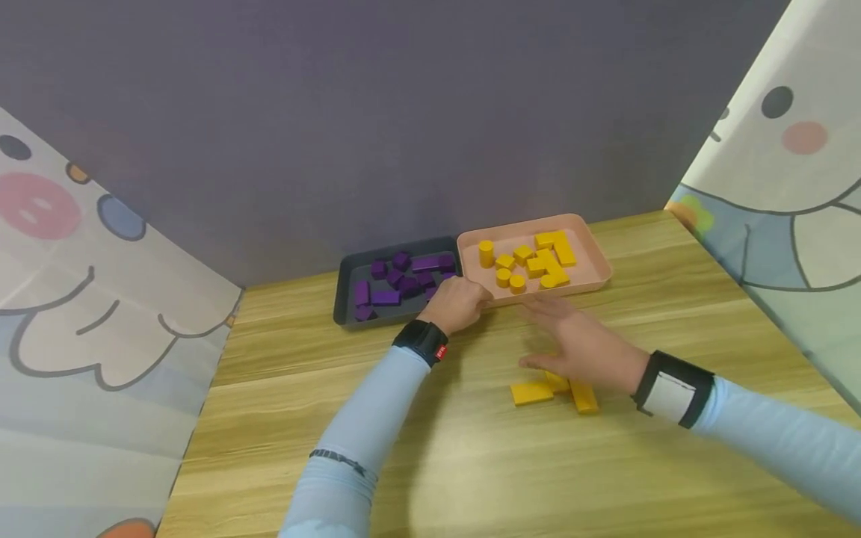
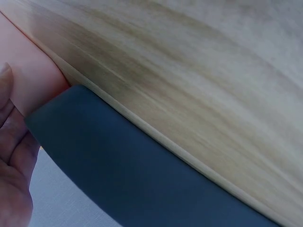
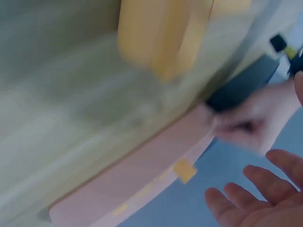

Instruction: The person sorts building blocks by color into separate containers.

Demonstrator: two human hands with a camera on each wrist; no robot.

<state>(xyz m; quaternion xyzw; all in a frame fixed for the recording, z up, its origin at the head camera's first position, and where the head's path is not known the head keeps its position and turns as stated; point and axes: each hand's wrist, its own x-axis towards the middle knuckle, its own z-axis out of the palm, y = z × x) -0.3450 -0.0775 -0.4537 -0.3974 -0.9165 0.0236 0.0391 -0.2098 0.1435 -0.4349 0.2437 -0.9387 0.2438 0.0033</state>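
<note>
My left hand [image 1: 457, 305] pinches the front left corner of the pink tray [image 1: 602, 275], thumb on the outer wall in the left wrist view, where the tray's wall [image 2: 33, 66] shows. Several yellow blocks [image 1: 551, 261] of mixed shapes lie inside that tray. My right hand [image 1: 581, 340], blurred, hovers just in front of the tray with fingers spread and nothing in them. Below it a few flat yellow blocks [image 1: 531, 393] lie on the table, partly hidden by the hand. Their faces [image 3: 151, 33] appear blurred at the top of the right wrist view.
A dark grey tray [image 1: 346, 288] with several purple blocks [image 1: 386, 298] stands left of the pink one, close against it. Behind both trays rises a grey wall [image 1: 377, 134]. Cartoon-printed panels [image 1: 760, 254] flank the wooden table [image 1: 282, 418].
</note>
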